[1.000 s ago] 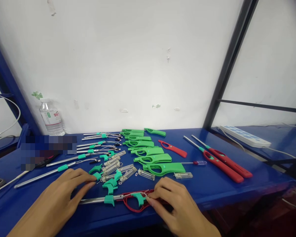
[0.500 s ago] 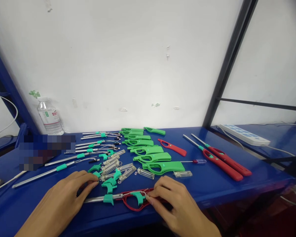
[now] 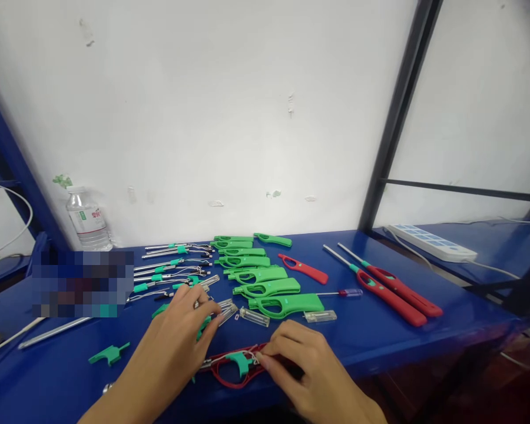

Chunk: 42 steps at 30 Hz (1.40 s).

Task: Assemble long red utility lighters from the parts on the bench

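Note:
My left hand (image 3: 181, 330) reaches over the pile of clear plastic fuel tanks (image 3: 228, 312). Its thumb and forefinger come together at the end of one tank, partly hiding it. Below, a red lighter handle shell (image 3: 233, 383) lies with a metal tube and a teal trigger (image 3: 242, 363) in it. My right hand (image 3: 307, 368) is at the shell's right part, thumb and forefinger pinching a thin white wire (image 3: 252, 355) beside the trigger. A loose teal trigger (image 3: 110, 354) lies left of my left forearm.
Green handle shells (image 3: 287, 304) stand in a column, with a screwdriver (image 3: 350, 292) and another clear tank nearby. Metal tubes with wires (image 3: 172, 274) lie at left. Two red lighters (image 3: 393, 297) and a power strip (image 3: 433, 242) are at right; a bottle (image 3: 87, 221) stands against the wall.
My left hand has moved right, from the loose teal triggers to the clear tanks. A loose trigger now shows left of the forearm. My right hand keeps its pinch at the red shell.

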Tool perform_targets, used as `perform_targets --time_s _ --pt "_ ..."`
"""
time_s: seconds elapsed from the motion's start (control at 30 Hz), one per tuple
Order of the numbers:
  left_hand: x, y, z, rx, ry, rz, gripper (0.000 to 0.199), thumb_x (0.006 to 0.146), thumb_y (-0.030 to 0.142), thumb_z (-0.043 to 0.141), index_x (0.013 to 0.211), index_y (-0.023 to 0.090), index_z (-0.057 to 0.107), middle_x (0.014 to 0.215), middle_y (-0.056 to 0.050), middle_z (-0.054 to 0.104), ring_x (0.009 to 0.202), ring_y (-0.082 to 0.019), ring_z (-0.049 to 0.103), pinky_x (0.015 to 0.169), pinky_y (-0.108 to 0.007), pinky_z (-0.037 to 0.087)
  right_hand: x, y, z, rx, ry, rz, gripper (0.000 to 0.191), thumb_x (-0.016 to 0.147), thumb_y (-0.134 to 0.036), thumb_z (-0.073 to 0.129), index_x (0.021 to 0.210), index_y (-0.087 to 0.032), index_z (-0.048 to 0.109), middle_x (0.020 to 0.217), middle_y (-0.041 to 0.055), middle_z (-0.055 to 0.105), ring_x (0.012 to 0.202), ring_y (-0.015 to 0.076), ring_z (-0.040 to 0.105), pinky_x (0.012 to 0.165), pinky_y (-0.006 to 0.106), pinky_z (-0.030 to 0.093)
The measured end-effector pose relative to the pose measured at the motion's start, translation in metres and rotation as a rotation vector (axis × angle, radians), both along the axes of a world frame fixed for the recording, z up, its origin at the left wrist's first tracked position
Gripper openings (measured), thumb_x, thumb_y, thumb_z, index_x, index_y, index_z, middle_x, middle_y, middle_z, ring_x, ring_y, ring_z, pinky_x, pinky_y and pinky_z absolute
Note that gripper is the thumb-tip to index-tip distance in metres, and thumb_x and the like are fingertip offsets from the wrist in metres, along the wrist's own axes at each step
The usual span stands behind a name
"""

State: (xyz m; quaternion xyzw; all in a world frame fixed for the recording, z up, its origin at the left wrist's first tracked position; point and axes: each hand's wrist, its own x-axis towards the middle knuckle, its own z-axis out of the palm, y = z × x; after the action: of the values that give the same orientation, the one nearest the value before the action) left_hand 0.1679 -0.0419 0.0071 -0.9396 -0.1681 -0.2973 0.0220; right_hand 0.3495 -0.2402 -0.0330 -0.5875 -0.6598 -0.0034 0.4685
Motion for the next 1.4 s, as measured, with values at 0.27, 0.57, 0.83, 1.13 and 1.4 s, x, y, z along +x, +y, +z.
perform_targets --time_s 0.27,0.57,0.83,1.13,1.4 --pt "0.005 0.007 0.0 -0.067 0.094 -0.023 0.037 0.111 0.041 0.051 0.097 0.026 0.082 0.097 -0.008 0.07 0.091 -0.029 0.068 0.078 -0.041 0.057 0.029 -0.018 0.012 0.299 0.001 -0.332 0.021 0.109 -0.023 0.068 0.089 -0.026 0.074 0.082 -0.0008 0.078 0.074 0.0179 0.073 0.073 0.029 0.055" --pt "0.018 0.011 -0.024 -0.099 0.105 -0.087 0.03 0.108 0.021 0.053 0.104 0.026 0.082 0.102 -0.008 0.069 0.098 -0.028 0.064 0.083 -0.04 0.056 0.083 -0.036 -0.019 0.127 -0.033 -0.547 0.031 0.114 -0.048 0.064 0.092 -0.028 0.075 0.094 0.0029 0.079 0.091 0.0267 0.074 0.086 0.04 0.054" --pt "0.023 0.006 -0.021 -0.128 0.18 -0.089 0.026 0.108 0.019 0.059 0.108 0.025 0.085 0.105 -0.009 0.072 0.102 -0.028 0.067 0.083 -0.038 0.058 0.088 -0.036 -0.031 -0.014 -0.049 -0.495 0.038 0.108 -0.067 0.066 0.104 -0.034 0.085 0.103 0.0043 0.077 0.102 0.0307 0.073 0.095 0.047 0.055" --pt "0.024 0.001 -0.018 -0.195 0.213 -0.068 0.026 0.107 0.016 0.059 0.093 0.024 0.079 0.104 -0.006 0.074 0.103 -0.027 0.068 0.084 -0.036 0.057 0.092 -0.037 -0.033 -0.098 -0.027 -0.477 0.038 0.104 -0.068 0.071 0.098 -0.033 0.083 0.103 0.0042 0.076 0.103 0.0305 0.073 0.093 0.044 0.055" --pt "0.023 0.008 -0.042 -0.212 0.155 -0.024 0.032 0.106 0.021 0.044 0.091 0.023 0.072 0.104 -0.01 0.07 0.1 -0.03 0.065 0.08 -0.039 0.05 0.088 -0.038 -0.025 -0.156 0.035 -0.41 0.032 0.11 -0.056 0.069 0.093 -0.032 0.08 0.101 0.0012 0.078 0.097 0.0254 0.073 0.09 0.037 0.053"
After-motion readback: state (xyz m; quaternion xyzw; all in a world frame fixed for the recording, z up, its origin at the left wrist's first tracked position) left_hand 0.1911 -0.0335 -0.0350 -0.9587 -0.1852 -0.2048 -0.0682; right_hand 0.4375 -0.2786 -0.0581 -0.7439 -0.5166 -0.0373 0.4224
